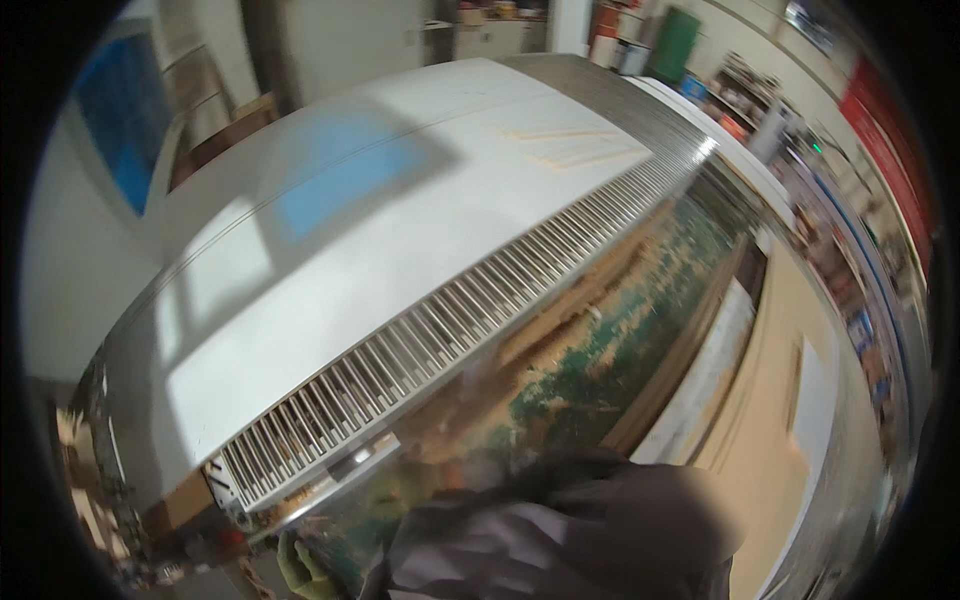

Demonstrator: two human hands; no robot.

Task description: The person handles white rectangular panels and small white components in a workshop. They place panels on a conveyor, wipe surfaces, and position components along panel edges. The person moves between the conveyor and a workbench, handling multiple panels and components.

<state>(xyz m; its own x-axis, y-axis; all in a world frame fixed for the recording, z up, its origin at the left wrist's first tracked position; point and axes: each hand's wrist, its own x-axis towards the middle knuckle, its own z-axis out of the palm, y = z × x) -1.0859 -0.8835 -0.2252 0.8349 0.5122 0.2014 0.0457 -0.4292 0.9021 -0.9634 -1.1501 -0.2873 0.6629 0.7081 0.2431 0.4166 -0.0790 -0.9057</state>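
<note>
My left hand (305, 572), in a yellow-green glove, shows low at the left by the near end of a slatted metal strip (400, 360). Its visible fingers look apart, with nothing seen between them. A second yellow-green patch (397, 487), smeared by motion beside my dark sleeve (500, 545), seems to be my right hand. Whether it grips anything cannot be made out. Close by it runs a shiny metal edge (335, 487). Beyond the slats lies a wide white panel (400, 290), with blue-tinted light and shadow across it.
A worn green and brown surface (590, 350) lies along the near side of the slats. Tan boards (770, 400) and a pale strip (700, 375) lie to the right. Crowded shelves (745, 95) and a green object (675, 45) stand at the far right, a chair (200, 85) at the far left.
</note>
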